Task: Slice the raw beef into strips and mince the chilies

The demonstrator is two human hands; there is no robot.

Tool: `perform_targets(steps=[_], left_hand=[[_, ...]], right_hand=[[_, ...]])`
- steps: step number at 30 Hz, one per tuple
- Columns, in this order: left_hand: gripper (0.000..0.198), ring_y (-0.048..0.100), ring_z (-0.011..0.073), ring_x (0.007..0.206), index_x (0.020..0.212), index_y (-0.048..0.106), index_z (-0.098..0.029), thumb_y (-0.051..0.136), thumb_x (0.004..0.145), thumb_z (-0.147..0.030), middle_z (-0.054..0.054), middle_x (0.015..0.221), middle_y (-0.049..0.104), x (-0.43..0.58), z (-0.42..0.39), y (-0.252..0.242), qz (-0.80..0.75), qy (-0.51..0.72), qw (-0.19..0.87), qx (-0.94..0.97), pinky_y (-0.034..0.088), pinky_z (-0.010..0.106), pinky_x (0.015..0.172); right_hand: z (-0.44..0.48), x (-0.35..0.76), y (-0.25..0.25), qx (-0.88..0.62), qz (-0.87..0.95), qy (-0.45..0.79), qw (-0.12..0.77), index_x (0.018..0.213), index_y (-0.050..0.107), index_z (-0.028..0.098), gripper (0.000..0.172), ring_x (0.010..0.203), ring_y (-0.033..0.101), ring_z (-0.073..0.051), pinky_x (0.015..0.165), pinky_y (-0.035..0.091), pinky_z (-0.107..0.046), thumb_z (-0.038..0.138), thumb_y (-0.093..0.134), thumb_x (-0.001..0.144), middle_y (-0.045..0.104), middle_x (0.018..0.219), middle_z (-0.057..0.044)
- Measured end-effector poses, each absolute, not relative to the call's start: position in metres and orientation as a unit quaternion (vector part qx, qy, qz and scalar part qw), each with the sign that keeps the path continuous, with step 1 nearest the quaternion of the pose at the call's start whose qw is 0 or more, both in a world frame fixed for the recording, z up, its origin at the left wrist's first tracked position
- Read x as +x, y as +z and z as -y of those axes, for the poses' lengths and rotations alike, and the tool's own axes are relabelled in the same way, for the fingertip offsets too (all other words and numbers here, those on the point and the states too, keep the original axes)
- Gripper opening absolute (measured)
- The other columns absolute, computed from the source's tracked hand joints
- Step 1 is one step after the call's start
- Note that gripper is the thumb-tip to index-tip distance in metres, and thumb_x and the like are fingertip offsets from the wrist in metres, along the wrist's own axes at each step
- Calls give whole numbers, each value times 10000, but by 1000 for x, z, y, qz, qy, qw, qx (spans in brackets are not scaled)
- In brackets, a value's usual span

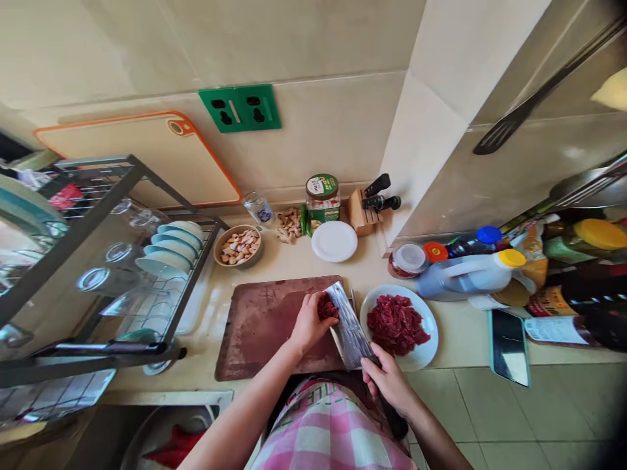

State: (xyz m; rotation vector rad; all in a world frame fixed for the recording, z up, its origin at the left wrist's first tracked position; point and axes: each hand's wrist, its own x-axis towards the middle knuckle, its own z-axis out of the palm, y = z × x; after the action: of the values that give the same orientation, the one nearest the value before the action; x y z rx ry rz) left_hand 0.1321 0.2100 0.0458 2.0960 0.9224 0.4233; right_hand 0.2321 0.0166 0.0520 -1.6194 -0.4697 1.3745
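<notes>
My right hand (385, 378) is closed round a cleaver (349, 329), its dark handle sticking out below the palm. The wide blade lies tilted over the right edge of a brown cutting board (264, 326). Against the blade, my left hand (312, 320) is curled on a small clump of dark red raw meat (327, 305). Just right of the blade stands a white plate (432, 349) holding a heap of sliced raw meat (398, 324).
Behind the board are a bowl of garlic cloves (240, 247), ginger (290, 225), a small white plate (334, 241) and a knife block (363, 212). A dish rack (183, 307) stands left. Bottles, including a yellow-capped jug (465, 275), and a phone (509, 346) are at right.
</notes>
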Motion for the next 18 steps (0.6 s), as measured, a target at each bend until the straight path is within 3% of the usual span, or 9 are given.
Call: perform_targets(steps=[6,13,15,18], left_hand=[[323,536,187,868,1002,516,-192,626,699,-222,60,958,510,219,-146,49,-235,124,447,854,472,342,796],[385,495,282,1019,1056,530,-230,658,693,-240,85,1073,554,262,-121,45,-103,56,314,942,408,459,847],[320,498,268,1023,1035,543,-226,629,728,-255,86,1125,528,264,-119,44,-80,63,301,948,423,441,839],[166,497,226,1040,969,577,-217,515,814,-219,70,1041,556,265,-113,46,-42,87,304,948,410,407,903]], right_hand=[[75,269,75,-750,85,480,448,977,422,200,403,368,383,-62,359,334,-196,523,481,745,458,548,95],[132,291,83,-796,4,403,451,1010,442,201,481,337,349,-68,336,273,-198,558,503,695,421,507,98],[131,297,86,-810,0,384,444,1016,446,199,499,331,336,-67,336,261,-201,564,502,680,419,506,96],[128,311,92,-810,9,399,430,1023,455,206,507,340,344,-75,346,268,-206,568,497,670,399,492,95]])
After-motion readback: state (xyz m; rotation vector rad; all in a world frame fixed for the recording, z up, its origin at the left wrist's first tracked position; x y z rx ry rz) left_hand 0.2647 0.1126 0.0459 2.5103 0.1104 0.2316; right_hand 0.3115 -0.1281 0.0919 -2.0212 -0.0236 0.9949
